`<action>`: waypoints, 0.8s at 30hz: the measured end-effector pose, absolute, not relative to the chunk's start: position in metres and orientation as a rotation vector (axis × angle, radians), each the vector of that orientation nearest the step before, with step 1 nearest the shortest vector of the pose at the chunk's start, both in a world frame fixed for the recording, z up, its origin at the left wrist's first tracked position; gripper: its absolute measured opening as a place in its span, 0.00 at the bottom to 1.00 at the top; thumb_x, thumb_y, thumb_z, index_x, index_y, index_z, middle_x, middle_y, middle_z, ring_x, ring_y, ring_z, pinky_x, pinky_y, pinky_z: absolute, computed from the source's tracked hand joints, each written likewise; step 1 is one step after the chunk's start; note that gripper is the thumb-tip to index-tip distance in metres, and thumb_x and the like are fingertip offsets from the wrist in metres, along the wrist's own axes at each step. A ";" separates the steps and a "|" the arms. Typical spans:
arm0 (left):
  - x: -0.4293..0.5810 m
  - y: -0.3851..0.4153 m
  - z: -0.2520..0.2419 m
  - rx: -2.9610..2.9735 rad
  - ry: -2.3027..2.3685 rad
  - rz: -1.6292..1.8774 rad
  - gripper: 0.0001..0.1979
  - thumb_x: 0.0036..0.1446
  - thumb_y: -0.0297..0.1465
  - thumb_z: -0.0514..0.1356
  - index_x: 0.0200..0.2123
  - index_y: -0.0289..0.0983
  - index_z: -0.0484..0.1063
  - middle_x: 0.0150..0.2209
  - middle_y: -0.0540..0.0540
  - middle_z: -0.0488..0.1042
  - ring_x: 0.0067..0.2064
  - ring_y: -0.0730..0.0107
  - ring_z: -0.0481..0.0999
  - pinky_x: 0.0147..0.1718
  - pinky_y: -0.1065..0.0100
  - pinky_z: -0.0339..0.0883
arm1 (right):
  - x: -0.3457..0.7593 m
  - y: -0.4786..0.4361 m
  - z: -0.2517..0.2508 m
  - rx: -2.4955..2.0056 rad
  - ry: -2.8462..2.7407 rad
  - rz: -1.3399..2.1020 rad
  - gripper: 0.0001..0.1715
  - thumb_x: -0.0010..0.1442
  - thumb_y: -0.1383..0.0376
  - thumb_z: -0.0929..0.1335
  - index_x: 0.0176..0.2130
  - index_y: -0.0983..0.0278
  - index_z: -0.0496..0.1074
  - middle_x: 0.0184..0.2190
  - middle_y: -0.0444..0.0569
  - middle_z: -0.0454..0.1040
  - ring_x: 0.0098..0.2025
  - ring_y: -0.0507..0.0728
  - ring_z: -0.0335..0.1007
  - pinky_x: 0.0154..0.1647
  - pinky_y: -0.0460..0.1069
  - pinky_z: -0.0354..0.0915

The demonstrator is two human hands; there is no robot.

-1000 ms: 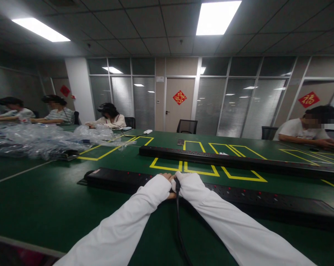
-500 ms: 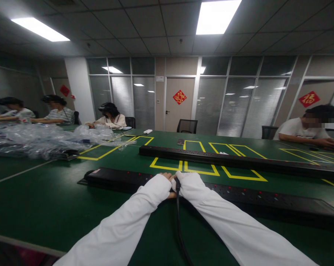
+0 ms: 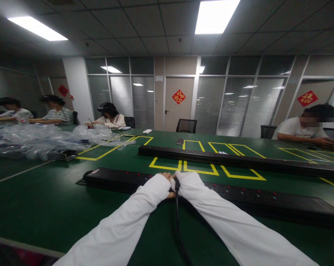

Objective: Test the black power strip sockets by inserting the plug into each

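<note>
A long black power strip (image 3: 111,179) with red switches lies across the green table in front of me. My left hand (image 3: 167,176) is at its middle, fingers over the top and thumb at the near side, gripping it. My right hand (image 3: 174,179), mostly behind its white sleeve, is closed around the end of a black cable (image 3: 178,218), close against my left hand. Whether the cable's plug sits in a socket is hidden. From there the cable hangs toward me and runs down past the bottom of the view.
Beyond lies a second black power strip (image 3: 211,158), across yellow tape outlines (image 3: 241,177). Clear plastic bags (image 3: 45,138) are heaped at left. A dark phone-like object (image 3: 180,141) and a small white object (image 3: 147,131) lie farther back. Several people sit around the table.
The view has shifted very slightly. Both hands stay together at the same spot on the power strip, and the cable has kept its place.
</note>
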State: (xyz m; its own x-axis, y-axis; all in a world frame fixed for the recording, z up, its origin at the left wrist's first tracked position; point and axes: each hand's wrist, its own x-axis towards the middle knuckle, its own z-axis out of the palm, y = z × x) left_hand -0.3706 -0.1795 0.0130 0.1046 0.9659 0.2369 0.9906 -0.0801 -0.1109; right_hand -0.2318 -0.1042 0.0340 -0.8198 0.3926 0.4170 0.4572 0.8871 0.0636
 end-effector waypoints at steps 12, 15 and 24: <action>-0.367 -0.181 0.017 -2.106 -1.962 -0.123 0.31 0.51 0.49 0.55 0.52 0.35 0.61 0.41 0.41 0.71 0.41 0.56 0.70 0.40 0.60 0.62 | -0.232 -0.104 0.035 -0.671 -2.681 -0.202 0.16 0.56 0.55 0.59 0.33 0.63 0.68 0.31 0.50 0.75 0.32 0.56 0.71 0.35 0.48 0.62; -0.368 -0.180 0.016 -2.121 -1.956 -0.120 0.32 0.50 0.48 0.55 0.52 0.34 0.60 0.41 0.40 0.71 0.41 0.55 0.70 0.41 0.60 0.62 | -0.232 -0.105 0.035 -0.685 -2.682 -0.201 0.16 0.56 0.55 0.60 0.33 0.64 0.69 0.31 0.51 0.75 0.31 0.56 0.71 0.34 0.48 0.62; -0.369 -0.180 0.015 -2.136 -1.972 -0.139 0.32 0.50 0.48 0.55 0.53 0.33 0.60 0.41 0.39 0.70 0.42 0.55 0.70 0.41 0.59 0.62 | -0.233 -0.107 0.037 -0.725 -2.726 -0.190 0.19 0.55 0.55 0.59 0.39 0.64 0.70 0.33 0.52 0.75 0.33 0.59 0.71 0.35 0.50 0.63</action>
State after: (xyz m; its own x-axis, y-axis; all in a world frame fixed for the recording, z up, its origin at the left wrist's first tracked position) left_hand -0.3692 -0.1798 0.0154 0.0897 0.9703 0.2247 0.9922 -0.0676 -0.1043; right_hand -0.2328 -0.1069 0.0374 -0.8228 0.4615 0.3317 0.5031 0.8630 0.0471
